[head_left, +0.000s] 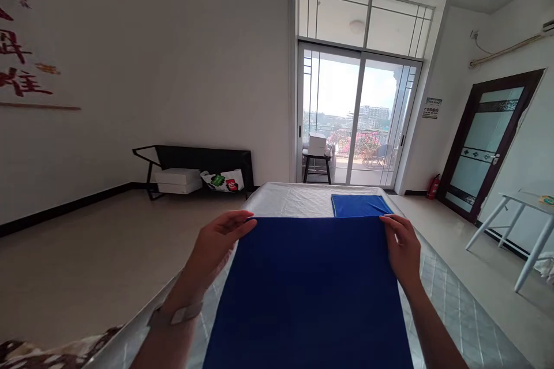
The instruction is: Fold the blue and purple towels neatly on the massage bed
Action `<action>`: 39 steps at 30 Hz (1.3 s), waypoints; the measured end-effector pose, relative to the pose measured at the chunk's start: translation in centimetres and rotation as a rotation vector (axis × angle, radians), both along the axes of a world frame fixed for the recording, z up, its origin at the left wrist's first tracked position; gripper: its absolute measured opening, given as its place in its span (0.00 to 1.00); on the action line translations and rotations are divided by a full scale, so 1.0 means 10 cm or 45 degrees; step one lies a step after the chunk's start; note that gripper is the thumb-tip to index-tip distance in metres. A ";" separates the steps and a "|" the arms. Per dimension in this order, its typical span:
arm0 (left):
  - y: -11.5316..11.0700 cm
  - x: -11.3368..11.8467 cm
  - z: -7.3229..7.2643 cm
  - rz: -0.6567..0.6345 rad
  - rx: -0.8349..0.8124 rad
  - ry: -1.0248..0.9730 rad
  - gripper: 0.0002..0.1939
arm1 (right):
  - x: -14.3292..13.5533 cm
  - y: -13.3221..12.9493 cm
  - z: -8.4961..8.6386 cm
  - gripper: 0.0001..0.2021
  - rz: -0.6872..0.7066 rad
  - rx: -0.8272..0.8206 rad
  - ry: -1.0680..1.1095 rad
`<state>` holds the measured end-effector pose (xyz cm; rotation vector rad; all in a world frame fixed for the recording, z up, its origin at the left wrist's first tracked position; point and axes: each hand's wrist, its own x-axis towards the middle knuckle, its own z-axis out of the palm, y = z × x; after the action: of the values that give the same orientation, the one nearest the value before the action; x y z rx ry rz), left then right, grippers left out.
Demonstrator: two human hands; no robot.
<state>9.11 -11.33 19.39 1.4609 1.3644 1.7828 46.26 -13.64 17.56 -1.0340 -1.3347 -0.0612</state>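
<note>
Quilted cover [450,285], folded cloth [360,205] beyond; left hand [216,239] and right hand [403,247] pinch blue fabric [314,294] at far corners, long axis toward wearer.

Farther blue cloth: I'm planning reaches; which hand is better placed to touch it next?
Right hand, probably: it's nearer the farther cloth than the left hand; both grip the nearer cloth.

The cloth [314,294] above the bed [285,199] is matt, smooth fabric; the second cloth [360,206], on the bed's far end, is fabric too, lightly creased. The bed's own cover is quilted fabric with a silvery sheen. Left of the bed, the floor [108,259] looks smooth and faintly glossy. Beyond the bed, the sliding door [331,86] holds clear glass; right of the bed, the dark door [493,121] has frosted-looking panes.
</note>
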 end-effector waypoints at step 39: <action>1.06 1.33 -1.63 -0.610 -0.088 1.242 0.15 | -0.06 1.06 -1.37 0.24 -0.014 -1.125 -0.876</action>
<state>22.37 -0.77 3.09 2.4973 1.2515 0.6947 45.68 -3.02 3.85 -1.8677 -2.0544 0.2034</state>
